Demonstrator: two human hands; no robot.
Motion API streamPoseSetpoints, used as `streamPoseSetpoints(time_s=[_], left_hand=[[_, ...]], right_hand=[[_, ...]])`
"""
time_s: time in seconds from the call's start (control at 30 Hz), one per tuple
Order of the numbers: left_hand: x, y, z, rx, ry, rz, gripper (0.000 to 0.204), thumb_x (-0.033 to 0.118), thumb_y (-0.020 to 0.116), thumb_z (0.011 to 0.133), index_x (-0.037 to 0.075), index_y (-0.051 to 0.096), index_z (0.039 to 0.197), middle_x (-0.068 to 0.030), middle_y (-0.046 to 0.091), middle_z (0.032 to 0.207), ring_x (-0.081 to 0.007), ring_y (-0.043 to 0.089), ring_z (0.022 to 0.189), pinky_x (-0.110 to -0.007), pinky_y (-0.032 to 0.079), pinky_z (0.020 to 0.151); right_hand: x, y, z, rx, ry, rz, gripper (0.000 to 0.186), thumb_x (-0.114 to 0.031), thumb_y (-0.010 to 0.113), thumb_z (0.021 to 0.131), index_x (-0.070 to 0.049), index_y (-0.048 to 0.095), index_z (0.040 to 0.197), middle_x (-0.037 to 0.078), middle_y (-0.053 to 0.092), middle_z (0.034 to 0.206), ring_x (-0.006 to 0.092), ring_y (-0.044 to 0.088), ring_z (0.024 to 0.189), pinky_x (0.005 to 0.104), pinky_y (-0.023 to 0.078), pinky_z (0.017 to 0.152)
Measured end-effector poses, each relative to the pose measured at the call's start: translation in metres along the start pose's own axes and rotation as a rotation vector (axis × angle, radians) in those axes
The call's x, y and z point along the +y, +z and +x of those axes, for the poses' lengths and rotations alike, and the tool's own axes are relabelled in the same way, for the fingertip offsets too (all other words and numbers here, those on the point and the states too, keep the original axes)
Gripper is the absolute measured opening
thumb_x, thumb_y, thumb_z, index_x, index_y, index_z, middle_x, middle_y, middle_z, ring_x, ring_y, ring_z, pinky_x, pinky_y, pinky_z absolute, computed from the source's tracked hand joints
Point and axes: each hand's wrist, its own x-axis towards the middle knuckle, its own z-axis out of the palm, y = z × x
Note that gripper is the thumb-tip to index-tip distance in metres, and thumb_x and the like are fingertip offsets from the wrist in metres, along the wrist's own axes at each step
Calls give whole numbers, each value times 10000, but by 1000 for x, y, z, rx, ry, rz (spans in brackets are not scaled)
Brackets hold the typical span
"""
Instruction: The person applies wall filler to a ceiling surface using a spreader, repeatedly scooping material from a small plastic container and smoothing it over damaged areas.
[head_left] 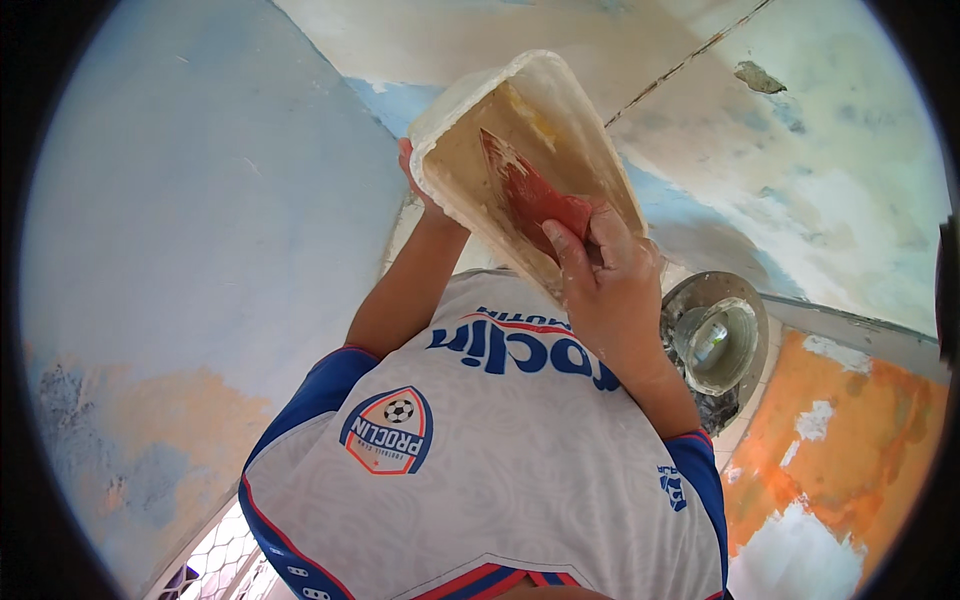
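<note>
An off-white oblong plastic tub (447, 110), its inside coated with beige residue and a yellowish streak, is held up in front of my chest. My left hand (414, 172) grips its left outer side, mostly hidden behind it. A red flat scraper (520, 185) with pale smears lies angled inside the tub. My right hand (610, 260), dusted with white, pinches the scraper's near end between thumb and fingers, over the tub's right part.
Patchy painted walls (190, 230) surround me, pale blue at left, cream above with a crack and chipped spot, orange with white patches (785, 420) at lower right. A grey bucket (740, 345) stands on the tiled floor at right. A white mesh (225, 560) shows at lower left.
</note>
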Motion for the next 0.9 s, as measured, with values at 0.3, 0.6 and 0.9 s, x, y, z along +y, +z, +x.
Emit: streamPoseSetpoints(time_s=[0.3, 0.6, 0.9], left_hand=[[-3, 1, -4, 144, 34, 181, 898, 787, 316, 996, 112, 466, 1570, -104, 533, 1543, -301, 522, 1399, -468, 442, 1161], [-15, 1, -8, -83, 7, -32, 882, 770, 305, 1010, 113, 445, 1582, -102, 489, 1597, -314, 476, 1460, -494, 424, 1185], [-51, 53, -9, 205, -42, 180, 831, 732, 344, 1010, 154, 421, 1602, -95, 488, 1601, -335, 486, 1460, -530, 422, 1191]], right_hand=[[1, -9, -13, 47, 253, 424, 187, -28, 706, 990, 29, 676, 1166, 118, 767, 899, 125, 726, 794, 262, 552, 728], [39, -36, -16, 199, 193, 971, 203, -34, 615, 1064, 17, 614, 1260, 134, 715, 1243, 163, 699, 1105, 320, 569, 979], [72, -73, -22, 425, 376, 1319, 311, -64, 629, 1040, -11, 580, 1342, 134, 687, 1325, 253, 703, 1183, 410, 587, 1021]])
